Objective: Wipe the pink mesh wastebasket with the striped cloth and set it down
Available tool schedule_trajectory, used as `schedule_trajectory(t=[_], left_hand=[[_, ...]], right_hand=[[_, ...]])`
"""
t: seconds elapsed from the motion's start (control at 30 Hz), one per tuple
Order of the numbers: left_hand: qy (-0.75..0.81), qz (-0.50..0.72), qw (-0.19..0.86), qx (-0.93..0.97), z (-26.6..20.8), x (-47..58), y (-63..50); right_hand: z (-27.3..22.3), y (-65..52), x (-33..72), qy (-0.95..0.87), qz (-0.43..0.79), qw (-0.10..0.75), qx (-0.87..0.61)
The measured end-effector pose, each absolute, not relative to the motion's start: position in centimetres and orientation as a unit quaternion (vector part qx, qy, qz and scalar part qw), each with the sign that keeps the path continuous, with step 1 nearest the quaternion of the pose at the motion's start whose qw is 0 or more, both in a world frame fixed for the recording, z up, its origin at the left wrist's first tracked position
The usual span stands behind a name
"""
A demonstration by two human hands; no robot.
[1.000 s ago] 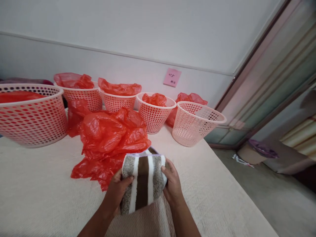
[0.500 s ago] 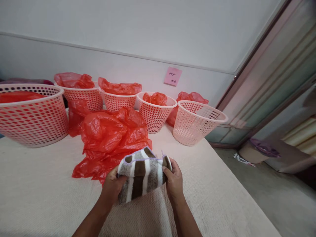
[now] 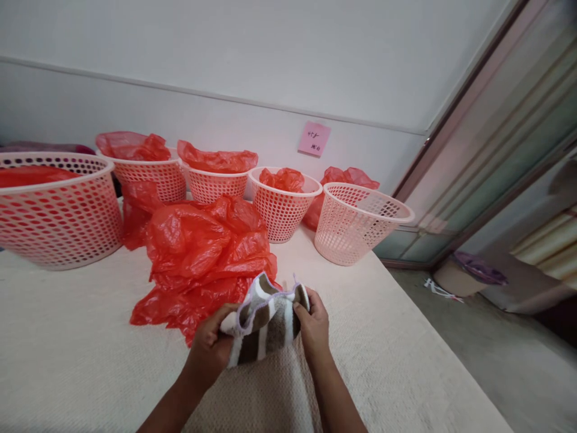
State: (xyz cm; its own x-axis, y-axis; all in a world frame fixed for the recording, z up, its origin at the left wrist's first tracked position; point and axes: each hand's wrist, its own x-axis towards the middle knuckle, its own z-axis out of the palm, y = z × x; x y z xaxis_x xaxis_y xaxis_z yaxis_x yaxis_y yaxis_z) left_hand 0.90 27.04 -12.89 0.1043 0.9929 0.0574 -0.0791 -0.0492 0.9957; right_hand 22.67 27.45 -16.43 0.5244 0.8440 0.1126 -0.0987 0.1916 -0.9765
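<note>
In the foreground, a striped fleecy cloth [image 3: 276, 331] in brown, grey and white is held up over the tabletop [image 3: 90, 373] between two bare hands. Its left end is gripped by the left hand [image 3: 211, 343], with the cloth pinched between thumb and fingers. Its right end is pinched by the right hand [image 3: 314, 325], the thumb pressed on the near face and the fingers partly hidden behind. The upper edge is trimmed with purple edging [image 3: 283, 294] and is bent into an open, wavy mouth. Whether the cloth is touched by the red plastic bags [image 3: 207, 246] heaped just beyond it cannot be told. The tabletop is covered by a pale textured sheet.

Farther back, a large pink perforated basket [image 3: 67, 219] is set at the left, with red plastic seen inside. Along the wall [image 3: 225, 48], three smaller baskets [image 3: 283, 213] are lined up, each with red plastic in it. At the right, a paler basket [image 3: 351, 231] is placed near the tabletop's edge, with more red plastic bunched behind it. Above, a pink note [image 3: 314, 139] with handwriting is fixed to the wall. Beyond the tabletop, a bin [image 3: 460, 276] lined with purple plastic is seen on the floor [image 3: 487, 325]
</note>
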Motion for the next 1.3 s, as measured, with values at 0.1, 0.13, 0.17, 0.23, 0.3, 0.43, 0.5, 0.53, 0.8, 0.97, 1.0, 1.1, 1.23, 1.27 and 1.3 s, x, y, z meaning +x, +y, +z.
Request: schedule_trajectory(t=[0.1,0.13,0.17,0.23,0.3,0.43,0.5,0.53,0.8,0.97,1.0,1.1,1.23,1.27,1.3], left_hand=[[0.443,0.495,0.56,0.495,-13.5,0.9,27.3],[0.444,0.495,0.568,0.484,-13.7,0.9,27.4],[0.444,0.497,0.577,0.473,-13.8,0.9,27.4],[0.437,0.498,0.6,0.449,-13.9,1.0,27.5],[0.423,0.493,0.629,0.427,-14.0,1.1,27.4],[0.387,0.478,0.683,0.395,-13.7,1.6,27.1],[0.367,0.47,0.706,0.381,-13.4,1.8,27.0],[0.357,0.466,0.717,0.376,-13.2,1.9,26.9],[0.324,0.449,0.756,0.349,-12.3,1.8,26.5],[0.312,0.429,0.775,0.344,-12.6,2.0,26.5],[0.308,0.424,0.779,0.343,-12.7,2.0,26.6],[0.301,0.417,0.786,0.342,-12.6,2.1,26.6],[0.302,0.417,0.787,0.34,-12.5,2.0,26.6],[0.303,0.417,0.787,0.338,-12.5,2.0,26.5],[0.305,0.417,0.787,0.336,-12.5,1.9,26.5]], right_hand=[[-16.3,27.3,22.9,-0.346,0.332,0.696,-0.535],[-16.2,27.2,22.9,-0.347,0.331,0.698,-0.532],[-16.1,27.1,22.9,-0.348,0.334,0.7,-0.527],[-15.8,26.9,22.8,-0.353,0.361,0.702,-0.502],[-15.4,26.6,22.6,-0.363,0.411,0.692,-0.47],[-14.7,26.1,22.3,-0.379,0.5,0.653,-0.423],[-14.3,25.8,22.2,-0.381,0.539,0.637,-0.398],[-14.0,25.6,22.2,-0.38,0.561,0.628,-0.383],[-12.8,25.1,21.8,-0.356,0.668,0.585,-0.292],[-13.5,25.5,21.5,-0.39,0.603,0.605,-0.342],[-13.7,25.6,21.5,-0.395,0.596,0.604,-0.351],[-13.9,25.6,21.5,-0.392,0.608,0.59,-0.359],[-14.1,25.7,21.4,-0.372,0.593,0.61,-0.37],[-14.1,25.7,21.3,-0.369,0.59,0.616,-0.37],[-14.1,25.8,21.2,-0.366,0.589,0.619,-0.368]])
